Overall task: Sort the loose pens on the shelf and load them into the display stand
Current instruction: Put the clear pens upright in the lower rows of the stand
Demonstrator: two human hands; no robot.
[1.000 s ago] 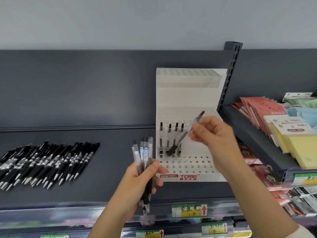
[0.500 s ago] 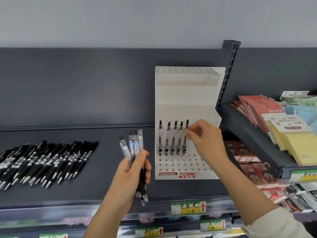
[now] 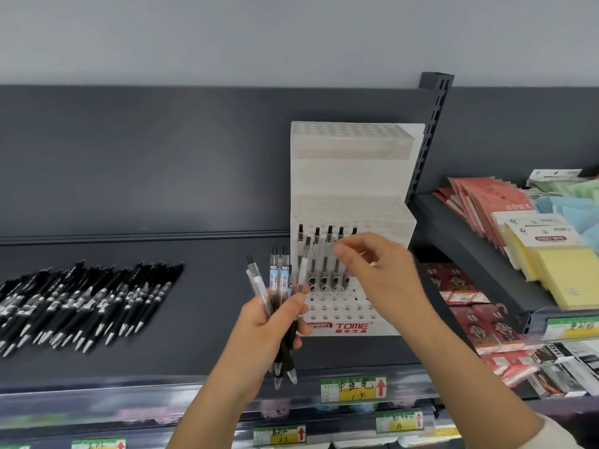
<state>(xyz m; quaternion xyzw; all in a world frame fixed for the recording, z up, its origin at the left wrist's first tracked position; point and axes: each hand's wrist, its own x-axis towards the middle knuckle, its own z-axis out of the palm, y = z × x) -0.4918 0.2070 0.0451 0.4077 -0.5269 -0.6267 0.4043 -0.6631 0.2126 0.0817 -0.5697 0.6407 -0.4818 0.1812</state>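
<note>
Right hand [image 3: 379, 270] blurred, grip unclear

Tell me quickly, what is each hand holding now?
Left hand: closed on a bunch of pens.
Right hand: pinching one clear pen from that bunch.

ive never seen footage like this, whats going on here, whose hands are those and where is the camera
There is no machine here: a person is working with two bare hands, and the single camera sits on their head, looking forward and down at a dark shop shelf.

On the shelf stands a white display stand full of small holes, with five clear pens upright in one row. To the left lies a loose pile of black pens. Sticky notes fill the shelf on the right.

The left hand grips a bunch of pens. The right hand is at the tops of the pens in the stand; blur hides whether it pinches one.
</note>
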